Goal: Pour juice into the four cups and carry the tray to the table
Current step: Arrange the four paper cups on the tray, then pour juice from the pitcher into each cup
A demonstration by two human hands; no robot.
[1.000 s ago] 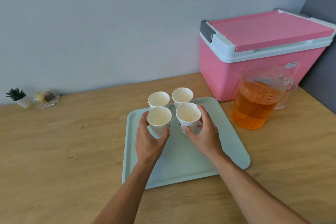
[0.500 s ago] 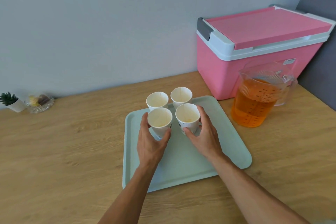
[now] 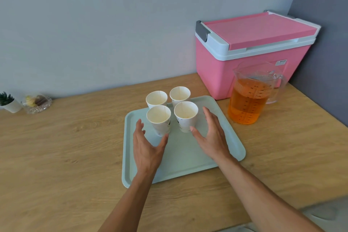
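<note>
While four white paper cups (image 3: 172,107) stand upright, clustered at far end of pale green tray (image 3: 180,156), both hands hover just short of near pair, released, fingers spread, gripping nothing. Left hand (image 3: 147,149), right hand (image 3: 211,137); bare tray floor beneath palms. Beyond right hand: juice jug (image 3: 248,100), pink cooler (image 3: 250,51). Cups look empty.

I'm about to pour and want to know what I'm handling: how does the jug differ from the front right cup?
The jug is clear with printed measuring marks; the cup is opaque white paper. The jug is much larger and has a handle; the cup has none. The jug holds orange juice and stands on the wood counter; the cup looks empty and sits on the tray. Both stand upright, untouched.
</note>
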